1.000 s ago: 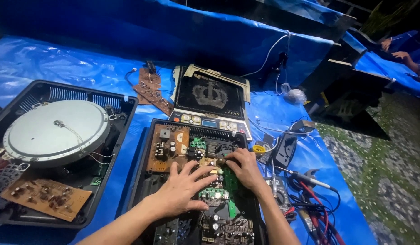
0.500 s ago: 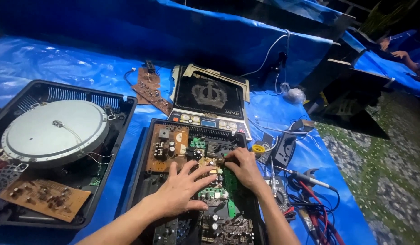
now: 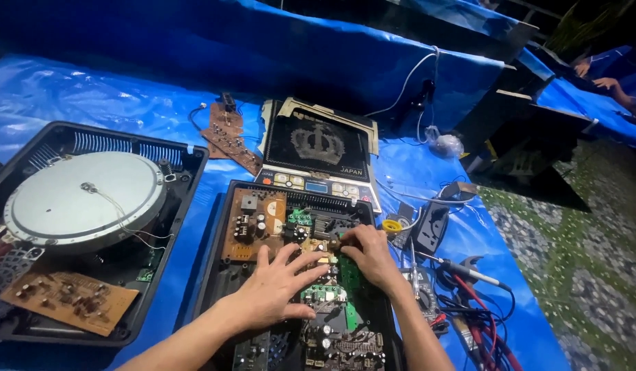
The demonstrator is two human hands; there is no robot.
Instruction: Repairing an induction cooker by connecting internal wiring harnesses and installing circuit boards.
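- At six o'clock on the blue tarp [image 3: 91, 89]: open black appliance housing [image 3: 211, 275], packed with circuit boards.
- Left hand [image 3: 277, 292] flat on the boards inside, fingers [image 3: 301, 260] spread wide and pointing toward one o'clock; gripping nothing, only pressing down on the green circuit board [image 3: 325, 295].
- Right hand [image 3: 369, 254] just at three o'clock of the left, fingers curled narrow, tips pinched on a small brass-coloured part [image 3: 334, 242] at the centre of the housing; exact grip partly hidden by the knuckles.
- Brown circuit board [image 3: 253, 223] at eleven o'clock of the left hand, in the housing's upper left corner, untouched.
- At twelve o'clock of the housing: black glass top panel [image 3: 318, 148] with a crown emblem, lying flat, touching the housing's far edge.
- At nine o'clock: second open black casing [image 3: 187, 172] with a round silver coil disc [image 3: 84, 199]; loose brown board [image 3: 67, 299] resting on its near edge.
- At three to four o'clock: yellow tape roll [image 3: 392, 225], black-handled probe [image 3: 462, 269], red leads [image 3: 483, 323].
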